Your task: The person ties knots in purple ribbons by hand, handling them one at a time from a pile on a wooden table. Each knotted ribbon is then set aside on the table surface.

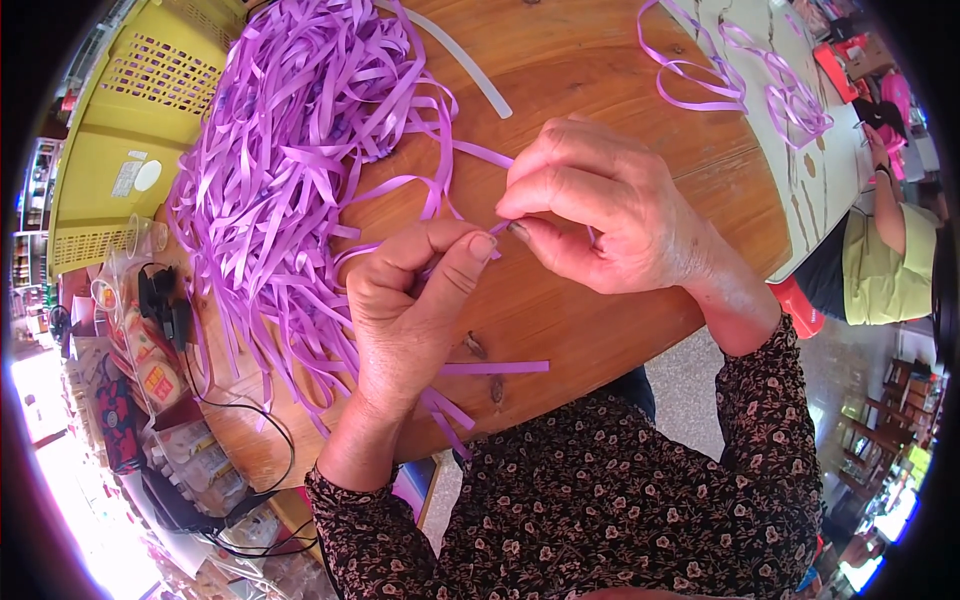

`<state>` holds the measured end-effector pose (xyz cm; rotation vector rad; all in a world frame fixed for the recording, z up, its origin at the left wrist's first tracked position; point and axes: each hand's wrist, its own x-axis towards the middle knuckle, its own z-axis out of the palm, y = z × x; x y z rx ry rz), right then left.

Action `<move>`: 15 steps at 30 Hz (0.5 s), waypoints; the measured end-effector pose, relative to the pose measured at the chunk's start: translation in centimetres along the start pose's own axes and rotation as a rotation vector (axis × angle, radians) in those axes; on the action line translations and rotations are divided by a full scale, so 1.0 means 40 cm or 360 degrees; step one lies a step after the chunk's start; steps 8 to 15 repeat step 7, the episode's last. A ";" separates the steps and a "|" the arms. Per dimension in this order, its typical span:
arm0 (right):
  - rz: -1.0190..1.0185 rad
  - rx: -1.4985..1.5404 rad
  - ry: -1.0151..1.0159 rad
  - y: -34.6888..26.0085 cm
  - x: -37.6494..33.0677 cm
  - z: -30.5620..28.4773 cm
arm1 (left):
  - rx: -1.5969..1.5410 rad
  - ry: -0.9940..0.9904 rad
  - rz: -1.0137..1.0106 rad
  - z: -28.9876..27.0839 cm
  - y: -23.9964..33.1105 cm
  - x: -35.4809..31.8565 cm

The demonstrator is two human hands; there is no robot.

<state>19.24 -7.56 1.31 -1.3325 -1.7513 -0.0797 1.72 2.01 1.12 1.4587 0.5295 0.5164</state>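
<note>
Between my two hands, above the wooden table [590,60], runs a purple ribbon [480,153]. My left hand [410,290] is closed, thumb against the bent forefinger, with the ribbon pinched at the tips. Just to its right, my right hand [610,205] pinches the same ribbon between thumb and fingers; the fingertips of both hands nearly meet. A large tangled heap of purple ribbons [300,130] lies left of my hands, its loose ends trailing over the table's near edge. One flat ribbon end [500,368] lies on the wood beside my left wrist.
A yellow perforated basket [110,150] stands at the far left behind the heap. Below it are a black cable [270,415] and packaged goods. A translucent strip [465,60] lies at the back. Looped purple ribbon [800,110] rests on a white marbled surface, near another person [890,240].
</note>
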 end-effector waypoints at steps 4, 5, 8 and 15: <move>-0.0005 -0.0045 0.0014 -0.001 0.001 0.001 | 0.0004 0.0009 0.0010 0.001 0.000 0.001; -0.0003 -0.0047 0.0013 -0.001 0.001 0.000 | -0.0009 0.0009 -0.0011 0.002 0.001 0.000; 0.0000 -0.0043 0.0024 0.000 -0.001 0.000 | -0.0022 0.0007 -0.0033 0.003 0.002 0.000; 0.0000 -0.0043 0.0024 0.000 -0.001 0.000 | -0.0022 0.0007 -0.0033 0.003 0.002 0.000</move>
